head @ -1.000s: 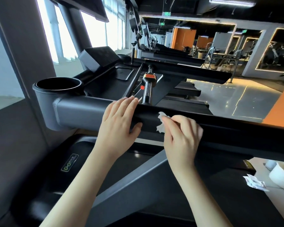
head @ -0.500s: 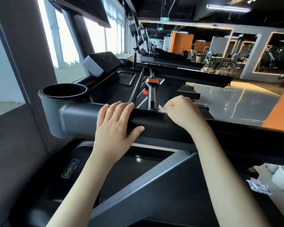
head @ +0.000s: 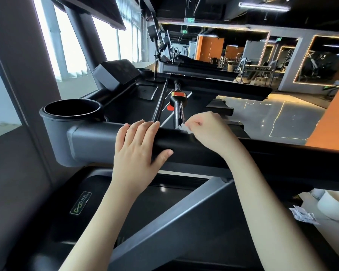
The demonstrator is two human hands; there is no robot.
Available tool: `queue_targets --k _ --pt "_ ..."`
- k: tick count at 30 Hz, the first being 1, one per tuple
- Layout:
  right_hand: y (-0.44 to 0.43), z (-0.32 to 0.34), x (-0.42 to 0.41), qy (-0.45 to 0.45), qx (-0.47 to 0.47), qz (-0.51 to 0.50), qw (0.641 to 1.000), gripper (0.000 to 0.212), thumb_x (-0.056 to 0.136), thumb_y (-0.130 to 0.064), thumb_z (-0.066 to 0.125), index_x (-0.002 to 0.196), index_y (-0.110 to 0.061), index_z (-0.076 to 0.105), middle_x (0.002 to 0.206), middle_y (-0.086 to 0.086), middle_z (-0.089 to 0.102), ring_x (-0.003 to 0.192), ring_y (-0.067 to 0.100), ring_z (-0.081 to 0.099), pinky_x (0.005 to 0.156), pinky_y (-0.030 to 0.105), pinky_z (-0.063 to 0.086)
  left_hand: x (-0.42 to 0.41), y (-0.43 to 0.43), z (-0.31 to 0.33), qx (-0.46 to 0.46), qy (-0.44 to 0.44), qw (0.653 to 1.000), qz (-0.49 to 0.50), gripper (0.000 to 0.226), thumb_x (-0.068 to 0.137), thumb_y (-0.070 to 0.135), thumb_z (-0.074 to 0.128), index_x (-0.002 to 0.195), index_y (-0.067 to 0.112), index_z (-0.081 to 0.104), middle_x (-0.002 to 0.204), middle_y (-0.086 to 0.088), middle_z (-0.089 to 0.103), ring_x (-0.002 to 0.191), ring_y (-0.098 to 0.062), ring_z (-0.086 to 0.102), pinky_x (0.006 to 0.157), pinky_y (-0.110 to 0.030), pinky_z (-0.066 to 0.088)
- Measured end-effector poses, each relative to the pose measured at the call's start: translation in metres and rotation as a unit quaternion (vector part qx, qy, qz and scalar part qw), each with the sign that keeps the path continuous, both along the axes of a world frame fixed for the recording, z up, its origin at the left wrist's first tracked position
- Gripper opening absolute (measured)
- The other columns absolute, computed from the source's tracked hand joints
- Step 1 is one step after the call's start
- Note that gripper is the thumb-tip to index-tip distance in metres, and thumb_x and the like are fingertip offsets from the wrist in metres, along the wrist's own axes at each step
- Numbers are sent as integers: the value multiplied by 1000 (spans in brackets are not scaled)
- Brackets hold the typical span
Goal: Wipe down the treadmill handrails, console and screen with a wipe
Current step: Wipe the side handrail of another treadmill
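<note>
**Small wipe, long rail: where this could slip**

Low on the right, beside the treadmill, lie a torn packet (head: pixel 303 215) and a white tub (head: pixel 333 208), well apart from both hands. If the wipe falls or dries out, a fresh one is likely a stoop away.

The left hand (head: pixel 137 153) lies open on the handrail (head: pixel 194 149). Its fingers are together and flat across the top, and the thumb is spread on the front face. The patch under that palm may go unwiped unless the hand moves aside.

Just to its right, the right hand (head: pixel 205 132) has its fingers curled and pinches the wipe (head: pixel 185 129). It presses the wipe onto the top of the handrail, where a chrome bar (head: pixel 178 112) meets it. Only a small crumpled corner of the wipe shows. Bunched like that, it probably covers a narrow strip per pass, so streaks could be missed. It could also snag on the foot of the bar and tear.

Further along the bar sits a red button (head: pixel 178 94). A push forward might knock it.

Beyond lie the console (head: pixel 125 106) and, to the left, a cup holder (head: pixel 70 110). Only the underside of the screen (head: pixel 94 10) shows overhead. These look undone, and one small wipe may dry out first.
</note>
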State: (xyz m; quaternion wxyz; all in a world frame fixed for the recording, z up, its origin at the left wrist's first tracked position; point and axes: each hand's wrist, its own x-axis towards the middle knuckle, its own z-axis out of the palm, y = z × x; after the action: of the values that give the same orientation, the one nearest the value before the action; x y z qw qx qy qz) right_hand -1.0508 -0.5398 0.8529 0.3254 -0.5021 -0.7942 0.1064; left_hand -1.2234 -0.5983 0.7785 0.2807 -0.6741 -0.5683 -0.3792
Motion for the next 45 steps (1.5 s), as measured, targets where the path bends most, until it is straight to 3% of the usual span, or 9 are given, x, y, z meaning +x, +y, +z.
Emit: queue_targets --k 4,8,17,23,27,31,35,42,45 --pt "-21 -13 15 94 74 44 992 25 85 -8 54 77 -19 75 82 -11 62 72 1 53 71 24 42 0 1 1 1 -1 1000 -3 63 90 53 46 128 5 56 125 -7 59 123 -31 49 109 -43 24" --pt "-11 -16 9 59 109 -55 991 35 85 -6 48 61 -29 59 87 -7 64 90 21 58 87 41 46 0 0 1 -9 1 1000 4 62 90 53 46 129 6 55 126 -7 58 124 -30 48 110 -43 22" --pt "-35 -70 17 72 411 -30 908 19 89 -8 61 93 -15 77 90 -3 70 87 24 59 75 43 47 -2 -1 1 -9 6 1000 -6 60 89 49 48 129 4 54 127 -7 58 123 -30 49 110 -45 25" --pt "-45 -90 -10 170 423 -140 879 19 91 -1 61 98 -8 76 90 4 68 82 22 57 77 25 48 -4 -1 3 -14 12 1000 -15 58 90 46 46 129 4 54 126 -8 59 122 -32 49 109 -44 25" --pt "-50 -114 -12 137 444 -149 873 10 84 2 72 90 -5 77 86 10 66 75 25 61 68 37 51 -7 -2 4 -9 18 999 -30 56 89 42 46 129 3 55 126 -9 59 121 -32 50 108 -43 25" --pt "-49 -115 -13 204 440 -236 842 8 87 -2 70 84 -5 77 80 8 60 69 27 55 74 25 43 -10 -2 3 -7 25 999 -33 55 89 40 46 129 3 55 126 -10 59 122 -33 51 108 -43 25" --pt "-57 -139 -33 171 416 -188 873 8 85 2 70 83 -2 76 83 6 62 71 23 58 77 12 40 -10 -2 3 -6 28 999 -33 56 88 40 47 129 3 55 125 -10 59 121 -33 51 107 -44 25" --pt "-52 -129 -17 245 420 -245 839 9 85 2 69 78 -1 74 81 9 61 69 24 56 73 14 42 -7 -3 3 1 21 999 -26 55 87 38 48 129 3 55 126 -10 59 121 -33 51 108 -43 24" --pt "-53 -150 -32 204 420 -187 865 11 88 -2 66 84 -3 76 90 0 58 71 20 58 65 25 49 -6 -4 3 -6 21 999 -25 55 86 37 49 129 4 54 126 -10 59 122 -32 50 108 -43 23"
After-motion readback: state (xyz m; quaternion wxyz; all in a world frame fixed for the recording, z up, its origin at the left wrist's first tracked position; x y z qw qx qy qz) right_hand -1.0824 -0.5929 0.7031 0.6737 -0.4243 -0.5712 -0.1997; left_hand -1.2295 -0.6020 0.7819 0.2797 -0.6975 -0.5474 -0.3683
